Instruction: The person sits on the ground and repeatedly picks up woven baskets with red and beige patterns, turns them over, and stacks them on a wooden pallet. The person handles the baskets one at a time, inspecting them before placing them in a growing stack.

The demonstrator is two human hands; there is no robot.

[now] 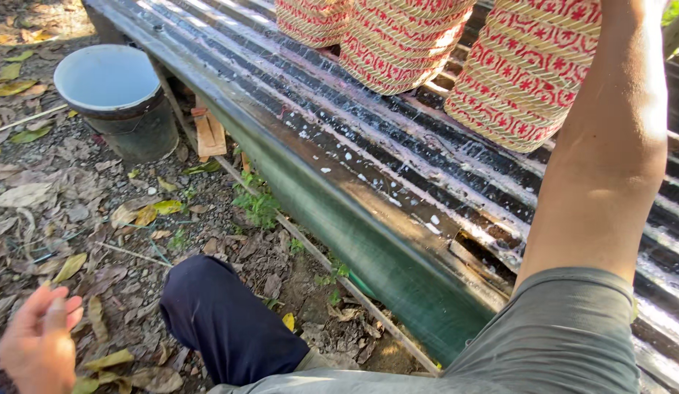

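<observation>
My left hand (pixel 36 343) hovers low at the bottom left over leaf-strewn ground, fingers loosely apart, holding nothing. My right forearm (pixel 610 146) rises along the right side and leaves the frame at the top, so that hand is hidden. The forearm passes right beside a woven straw basket with red patterns (pixel 522 73). Two more such baskets (pixel 398 44) (pixel 314 22) stand to its left. All three rest on a dark corrugated metal sheet (pixel 369 153) spattered with white drops.
A dark bucket (pixel 113 87) of pale liquid stands on the ground at the upper left, with a small wooden block (pixel 208 131) beside it. My knee in dark blue trousers (pixel 223 321) is at the bottom centre. Dry leaves, twigs and small weeds cover the soil.
</observation>
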